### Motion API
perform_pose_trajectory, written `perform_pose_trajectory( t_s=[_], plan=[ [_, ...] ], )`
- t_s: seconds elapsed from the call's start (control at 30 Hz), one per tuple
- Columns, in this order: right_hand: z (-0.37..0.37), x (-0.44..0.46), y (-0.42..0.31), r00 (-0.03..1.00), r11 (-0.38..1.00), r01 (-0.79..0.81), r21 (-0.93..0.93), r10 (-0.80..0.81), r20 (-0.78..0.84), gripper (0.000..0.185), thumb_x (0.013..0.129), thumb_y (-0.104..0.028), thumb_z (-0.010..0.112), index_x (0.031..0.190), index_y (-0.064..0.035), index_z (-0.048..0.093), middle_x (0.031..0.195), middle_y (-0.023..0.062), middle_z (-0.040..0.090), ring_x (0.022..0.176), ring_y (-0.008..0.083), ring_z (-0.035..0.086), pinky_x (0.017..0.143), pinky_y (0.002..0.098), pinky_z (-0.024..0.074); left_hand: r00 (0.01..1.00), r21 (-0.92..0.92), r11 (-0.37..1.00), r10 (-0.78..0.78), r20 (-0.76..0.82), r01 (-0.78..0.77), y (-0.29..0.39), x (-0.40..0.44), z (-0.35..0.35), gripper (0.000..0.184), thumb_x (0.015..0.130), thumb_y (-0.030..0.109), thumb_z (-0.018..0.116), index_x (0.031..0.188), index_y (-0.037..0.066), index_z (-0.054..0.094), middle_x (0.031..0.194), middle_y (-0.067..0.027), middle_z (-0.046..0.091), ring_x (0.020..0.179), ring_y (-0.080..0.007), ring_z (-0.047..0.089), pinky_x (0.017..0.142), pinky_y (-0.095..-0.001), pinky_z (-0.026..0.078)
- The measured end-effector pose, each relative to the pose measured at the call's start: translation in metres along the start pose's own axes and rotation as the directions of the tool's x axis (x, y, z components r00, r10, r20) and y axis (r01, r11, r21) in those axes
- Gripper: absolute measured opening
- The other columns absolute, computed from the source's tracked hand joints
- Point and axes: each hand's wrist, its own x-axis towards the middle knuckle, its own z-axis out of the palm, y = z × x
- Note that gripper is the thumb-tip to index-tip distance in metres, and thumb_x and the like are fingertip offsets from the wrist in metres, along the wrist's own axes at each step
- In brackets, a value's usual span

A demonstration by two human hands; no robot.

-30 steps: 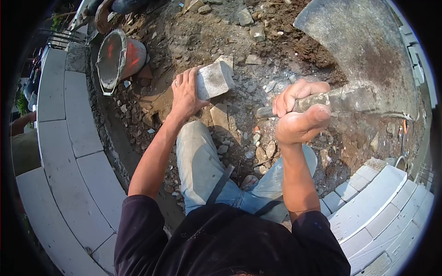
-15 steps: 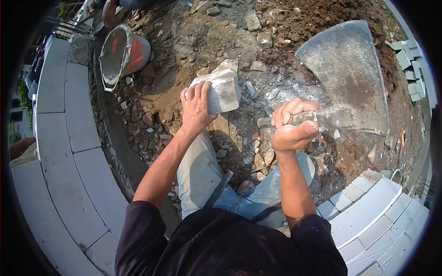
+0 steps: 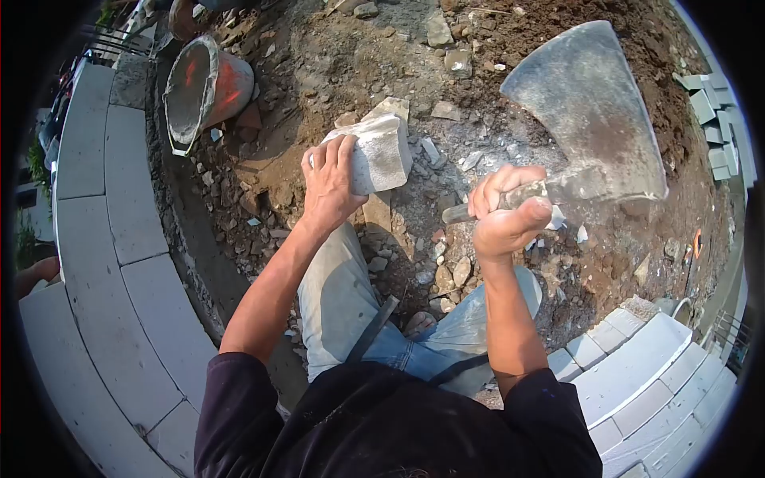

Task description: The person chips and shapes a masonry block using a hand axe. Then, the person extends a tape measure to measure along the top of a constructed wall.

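Observation:
My left hand (image 3: 328,187) grips the near-left side of a rough light-grey block (image 3: 381,155) held above the rubble, in front of my left knee. In my right hand (image 3: 510,209) is the short handle of a hatchet-like tool (image 3: 594,111), its fingers wrapped round the grip and the thumb along it. The tool's wide, worn grey blade fans out to the upper right, apart from the block. Broken stones (image 3: 453,275) lie on the ground between my knees.
A cement-smeared bucket (image 3: 227,92) with red marks stands at the upper left, beside a curved wall of pale blocks (image 3: 131,179). Another block wall (image 3: 637,366) runs at the lower right. Grey blocks (image 3: 705,106) lie piled at the far right. Part of another person's arm (image 3: 182,20) shows at the top left.
The block has tilted and moved slightly right and down in my left hand. The tool's blade has swung inward to the left, still in my right hand. The view has shifted slightly.

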Motion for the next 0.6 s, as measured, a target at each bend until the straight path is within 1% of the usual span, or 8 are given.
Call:
perform_pose_trajectory(
  t_s=[0.03,0.07,0.13,0.23,0.4,0.47,0.53,0.6],
  plan=[
    [-0.013,-0.022,0.037,0.975,0.955,-0.205,-0.215,0.218,0.035,0.058,0.098,-0.062,0.045,0.080,-0.0068,0.046,0.057,0.0008,0.043,0.046,0.0099,0.042,0.044,0.0262,0.0366,1.000,-0.005,1.000,-0.005,0.004,0.005,0.001,-0.001,0.000,0.104,0.053,0.019,0.087,0.142,0.010,0.034,0.134,-0.0142,0.046,0.125,-0.0372,0.043,0.109,-0.0532,0.028],
    [-0.040,-0.032,0.087,0.904,0.691,-0.174,-0.701,0.394,0.164,0.054,0.100,-0.056,0.049,0.073,-0.0087,0.046,0.055,-0.0020,0.044,0.045,0.0090,0.041,0.042,0.0256,0.0330,1.000,-0.011,1.000,-0.005,0.012,0.005,0.002,-0.002,0.000,0.104,0.053,0.020,0.087,0.142,0.010,0.034,0.134,-0.0141,0.047,0.125,-0.0373,0.043,0.108,-0.0535,0.028],
    [-0.040,-0.034,0.090,0.937,0.670,-0.098,-0.736,0.311,0.159,0.054,0.101,-0.054,0.046,0.071,-0.0093,0.047,0.055,-0.0043,0.043,0.044,0.0084,0.038,0.040,0.0262,0.0301,1.000,0.014,1.000,0.013,0.016,-0.013,0.001,0.001,-0.002,0.104,0.054,0.021,0.088,0.142,0.010,0.034,0.135,-0.0142,0.046,0.126,-0.0374,0.042,0.108,-0.0540,0.029],
    [-0.018,0.000,0.013,0.836,0.822,-0.449,-0.350,0.525,0.161,0.056,0.099,-0.060,0.045,0.079,-0.0078,0.047,0.054,-0.0033,0.040,0.042,0.0086,0.037,0.039,0.0256,0.0319,0.999,0.022,1.000,-0.012,0.030,0.012,-0.001,0.000,0.002,0.104,0.054,0.022,0.088,0.142,0.010,0.034,0.136,-0.0143,0.045,0.127,-0.0374,0.042,0.108,-0.0549,0.029],
    [0.023,0.026,-0.036,0.988,0.961,0.142,0.239,-0.123,-0.093,0.062,0.096,-0.064,0.048,0.081,-0.0040,0.046,0.058,0.0001,0.042,0.044,0.0097,0.039,0.040,0.0240,0.0342,0.999,0.005,1.000,-0.010,0.034,0.010,0.001,-0.001,0.001,0.105,0.053,0.017,0.087,0.143,0.009,0.033,0.135,-0.0138,0.045,0.128,-0.0357,0.041,0.111,-0.0530,0.026],
    [-0.005,-0.009,0.028,0.990,0.983,-0.129,-0.128,0.135,0.042,0.061,0.097,-0.066,0.042,0.087,-0.0059,0.047,0.059,0.0020,0.042,0.044,0.0093,0.040,0.040,0.0250,0.0356,0.999,-0.003,1.000,-0.029,0.037,0.029,0.001,0.000,0.002,0.105,0.053,0.017,0.087,0.143,0.009,0.033,0.136,-0.0136,0.045,0.129,-0.0354,0.041,0.111,-0.0537,0.025],
    [-0.030,-0.020,0.098,0.858,0.643,-0.285,-0.711,0.502,0.110,0.061,0.098,-0.064,0.044,0.085,-0.0051,0.047,0.059,0.0009,0.042,0.044,0.0093,0.041,0.041,0.0255,0.0363,0.998,-0.006,0.999,-0.037,0.057,0.038,0.006,-0.008,-0.001,0.107,0.052,0.017,0.088,0.144,0.010,0.032,0.137,-0.0136,0.044,0.130,-0.0352,0.040,0.112,-0.0547,0.025],
    [-0.051,-0.008,0.094,0.878,0.667,-0.231,-0.708,0.456,0.144,0.061,0.098,-0.063,0.043,0.084,-0.0046,0.047,0.059,0.0011,0.043,0.044,0.0093,0.041,0.041,0.0259,0.0364,0.997,0.028,0.999,-0.033,0.070,0.031,0.000,0.000,0.002,0.109,0.051,0.018,0.089,0.144,0.010,0.032,0.137,-0.0135,0.044,0.130,-0.0352,0.040,0.111,-0.0547,0.025]
  ],
)
